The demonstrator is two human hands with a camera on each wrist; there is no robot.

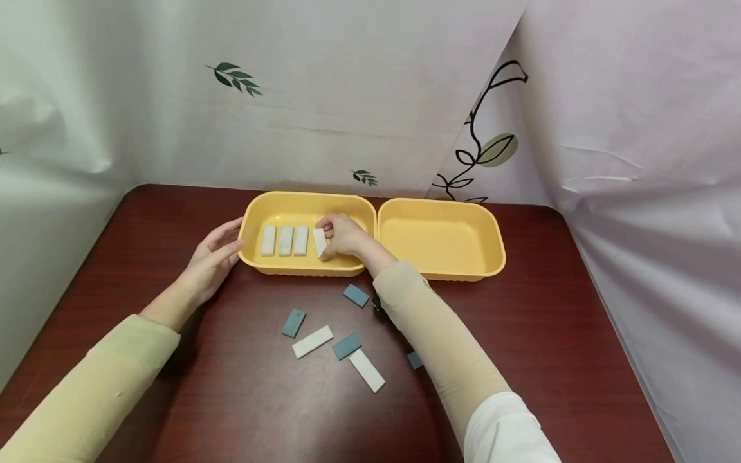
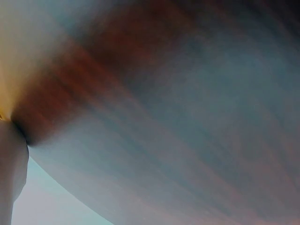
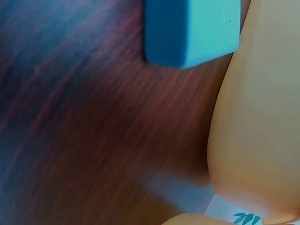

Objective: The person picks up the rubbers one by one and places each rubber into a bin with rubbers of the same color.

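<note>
My right hand (image 1: 344, 236) reaches into the left yellow tray (image 1: 307, 269) and pinches a white block (image 1: 320, 242) between thumb and fingers, close over the tray floor. To its left, three more white blocks lie side by side, the nearest white block (image 1: 300, 241) among them. My left hand (image 1: 211, 260) rests its fingers and thumb against the outside of the tray's left end. In the left wrist view a finger (image 2: 11, 164) shows at the left edge, by a strip of yellow. The right wrist view holds part of my right hand (image 3: 258, 122) and a blue block (image 3: 192, 33).
A second yellow tray (image 1: 442, 241) stands against the right end of the first. On the dark red table (image 1: 243, 399) in front lie a white block (image 1: 312, 342), another white block (image 1: 367, 370) and several blue blocks, one blue block (image 1: 415, 360) partly under my right forearm.
</note>
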